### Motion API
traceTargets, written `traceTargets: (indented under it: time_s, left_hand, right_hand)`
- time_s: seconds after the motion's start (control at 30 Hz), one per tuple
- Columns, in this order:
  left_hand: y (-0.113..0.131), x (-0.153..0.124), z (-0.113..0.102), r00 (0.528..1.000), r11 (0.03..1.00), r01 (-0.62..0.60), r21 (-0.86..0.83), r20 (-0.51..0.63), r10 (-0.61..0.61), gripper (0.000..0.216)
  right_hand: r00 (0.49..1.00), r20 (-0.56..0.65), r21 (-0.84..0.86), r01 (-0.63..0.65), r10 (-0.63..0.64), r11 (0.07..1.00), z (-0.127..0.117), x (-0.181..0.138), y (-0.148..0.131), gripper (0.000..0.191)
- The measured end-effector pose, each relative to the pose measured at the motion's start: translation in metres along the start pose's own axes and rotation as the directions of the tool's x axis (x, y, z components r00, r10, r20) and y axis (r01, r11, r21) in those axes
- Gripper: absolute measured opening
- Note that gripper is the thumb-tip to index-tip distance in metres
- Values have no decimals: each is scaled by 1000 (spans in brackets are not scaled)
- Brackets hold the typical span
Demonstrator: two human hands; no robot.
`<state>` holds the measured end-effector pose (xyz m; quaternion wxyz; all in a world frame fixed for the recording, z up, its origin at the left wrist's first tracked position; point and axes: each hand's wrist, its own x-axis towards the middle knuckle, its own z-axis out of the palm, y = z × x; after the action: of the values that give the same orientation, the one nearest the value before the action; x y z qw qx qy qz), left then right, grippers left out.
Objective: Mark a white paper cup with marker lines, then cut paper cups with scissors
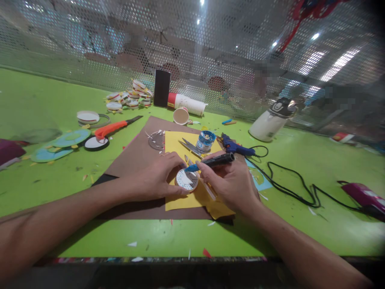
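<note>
My left hand [161, 176] is closed around a small round white disc [184, 182], thumb at its near edge and fingers at its far side. Dark dots and lines mark the disc's face, with a plain white patch at the middle. A marker [215, 161] with a black barrel and a blue front end is gripped in my right hand [230, 180]. Its blue tip is over the far edge of the disc; whether it touches cannot be made out. Beneath both hands lies yellow paper [176, 202] on a brown sheet [141, 152]. A blue-smeared jar [205, 141] stands just beyond, beside open scissors [192, 147].
A hot glue gun [236, 146] with a black cable lies right, near a white bottle [266, 122]. Orange-handled scissors [111, 128], a tape roll [88, 117] and blue paper rings [70, 137] lie left. Behind are a phone [162, 88], paper cups [189, 104] and piled small rings [132, 96].
</note>
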<state>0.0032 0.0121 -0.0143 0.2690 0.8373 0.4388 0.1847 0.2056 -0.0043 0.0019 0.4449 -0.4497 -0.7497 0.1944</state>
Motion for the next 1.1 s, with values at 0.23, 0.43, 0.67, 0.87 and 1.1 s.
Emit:
traceTargets:
  time_s: [0.23, 0.43, 0.67, 0.87, 1.1]
  left_hand:
    - [-1, 0, 0, 1000, 1000, -25, 5, -8, 25, 35]
    - [0, 0, 0, 1000, 1000, -14, 5, -11, 15, 33]
    - [0, 0, 0, 1000, 1000, -11, -2, -14, 11, 33]
    - [1, 0, 0, 1000, 1000, -3, -15, -18, 3, 37]
    - [0, 0, -1, 1000, 1000, 7, 0, -16, -7, 39]
  right_hand:
    - [1000, 13, -15, -16, 16, 1000, -1, 0, -1, 12]
    - [997, 71, 32, 2, -4, 999, 0, -1, 3, 13]
    - [998, 38, 17, 52, -52, 999, 5, -2, 7, 12]
    - [995, -34, 3, 91, -91, 996, 2, -2, 3, 12]
    - [989, -109, -33, 94, -97, 995, -3, 0, 2, 18]
